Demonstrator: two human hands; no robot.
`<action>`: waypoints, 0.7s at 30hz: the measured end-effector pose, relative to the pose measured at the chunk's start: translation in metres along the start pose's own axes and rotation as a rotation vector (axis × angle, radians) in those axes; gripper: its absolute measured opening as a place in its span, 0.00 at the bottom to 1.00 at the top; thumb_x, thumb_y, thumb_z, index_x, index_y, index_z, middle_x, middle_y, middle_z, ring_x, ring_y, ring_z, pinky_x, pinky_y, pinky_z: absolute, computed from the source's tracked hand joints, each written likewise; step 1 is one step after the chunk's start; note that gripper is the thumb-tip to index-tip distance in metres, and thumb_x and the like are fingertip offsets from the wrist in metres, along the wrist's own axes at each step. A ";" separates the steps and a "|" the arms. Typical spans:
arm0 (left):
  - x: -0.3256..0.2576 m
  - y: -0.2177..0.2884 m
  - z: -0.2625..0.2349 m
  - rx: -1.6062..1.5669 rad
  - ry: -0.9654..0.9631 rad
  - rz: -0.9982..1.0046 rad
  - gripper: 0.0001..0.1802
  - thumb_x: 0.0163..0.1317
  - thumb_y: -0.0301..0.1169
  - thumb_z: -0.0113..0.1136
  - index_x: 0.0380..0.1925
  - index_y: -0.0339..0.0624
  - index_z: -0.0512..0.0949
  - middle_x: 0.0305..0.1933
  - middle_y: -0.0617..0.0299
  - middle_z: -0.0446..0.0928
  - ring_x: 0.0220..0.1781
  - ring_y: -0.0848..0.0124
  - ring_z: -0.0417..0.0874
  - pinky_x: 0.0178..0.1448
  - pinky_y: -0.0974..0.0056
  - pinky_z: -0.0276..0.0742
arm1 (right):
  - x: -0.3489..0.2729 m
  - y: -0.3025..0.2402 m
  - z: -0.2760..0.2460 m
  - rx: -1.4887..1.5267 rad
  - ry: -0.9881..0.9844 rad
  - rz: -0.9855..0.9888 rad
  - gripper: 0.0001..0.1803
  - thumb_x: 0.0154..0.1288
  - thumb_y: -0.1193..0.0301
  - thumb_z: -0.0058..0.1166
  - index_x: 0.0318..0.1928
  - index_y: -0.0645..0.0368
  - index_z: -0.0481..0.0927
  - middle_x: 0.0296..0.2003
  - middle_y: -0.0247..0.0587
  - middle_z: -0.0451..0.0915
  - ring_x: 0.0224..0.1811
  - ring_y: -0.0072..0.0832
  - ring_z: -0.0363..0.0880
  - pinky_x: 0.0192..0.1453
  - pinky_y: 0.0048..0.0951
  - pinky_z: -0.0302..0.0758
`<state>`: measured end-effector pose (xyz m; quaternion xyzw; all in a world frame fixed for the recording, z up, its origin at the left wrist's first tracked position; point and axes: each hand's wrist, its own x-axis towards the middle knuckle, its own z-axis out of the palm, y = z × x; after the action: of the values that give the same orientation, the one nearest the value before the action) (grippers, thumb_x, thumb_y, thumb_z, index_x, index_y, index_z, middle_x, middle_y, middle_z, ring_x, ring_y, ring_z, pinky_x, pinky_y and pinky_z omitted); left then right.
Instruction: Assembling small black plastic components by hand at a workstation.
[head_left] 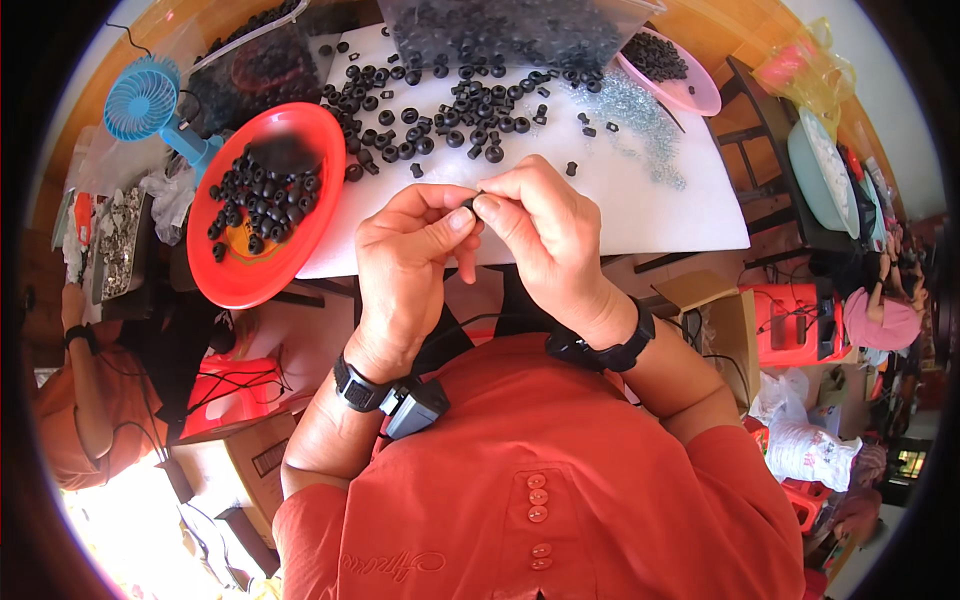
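Note:
Between the fingertips of both hands is a small black part, mostly covered by the fingers. My left hand pinches it from the left with thumb and forefinger. Thumb and forefinger of my right hand close on its right side. Both hands are raised at the near edge of the white tabletop. Past them lie many loose black ring-shaped and spool-shaped parts. Left of my left hand, a red plate bears rounded black parts.
A clear bin of black parts stands at the back. Tiny clear pieces are scattered near a pink bowl. A blue fan stands at the left, where a co-worker's arm shows. An open cardboard box sits at the right.

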<state>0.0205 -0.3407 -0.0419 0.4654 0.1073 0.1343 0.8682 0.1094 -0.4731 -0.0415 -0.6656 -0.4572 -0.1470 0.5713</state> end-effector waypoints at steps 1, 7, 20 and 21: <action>-0.001 0.000 -0.001 0.007 -0.005 0.021 0.08 0.68 0.21 0.62 0.45 0.27 0.80 0.36 0.56 0.83 0.32 0.73 0.82 0.28 0.70 0.77 | 0.001 -0.001 -0.001 0.000 0.003 0.001 0.03 0.67 0.80 0.60 0.38 0.63 0.79 0.29 0.43 0.76 0.26 0.37 0.78 0.30 0.33 0.74; 0.000 0.002 0.002 0.023 0.020 -0.005 0.08 0.67 0.20 0.62 0.44 0.27 0.80 0.36 0.55 0.83 0.31 0.73 0.81 0.27 0.71 0.77 | 0.014 -0.002 -0.018 -0.119 -0.131 -0.121 0.07 0.57 0.81 0.60 0.36 0.60 0.78 0.28 0.42 0.74 0.28 0.42 0.76 0.30 0.40 0.72; -0.003 -0.007 0.006 0.056 0.046 0.064 0.08 0.66 0.20 0.65 0.43 0.29 0.81 0.34 0.58 0.82 0.28 0.76 0.79 0.26 0.72 0.74 | 0.013 -0.004 -0.011 -0.118 -0.149 0.017 0.07 0.56 0.79 0.57 0.30 0.59 0.71 0.26 0.45 0.75 0.26 0.47 0.78 0.28 0.45 0.72; -0.003 -0.007 0.007 0.081 0.056 0.065 0.07 0.66 0.19 0.64 0.43 0.29 0.81 0.34 0.59 0.82 0.28 0.76 0.79 0.26 0.72 0.74 | 0.014 -0.004 -0.011 -0.163 -0.150 -0.041 0.06 0.57 0.79 0.56 0.30 0.60 0.71 0.25 0.46 0.75 0.26 0.47 0.78 0.28 0.45 0.72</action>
<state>0.0205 -0.3510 -0.0433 0.4993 0.1219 0.1708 0.8406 0.1176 -0.4774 -0.0254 -0.7094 -0.4989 -0.1451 0.4762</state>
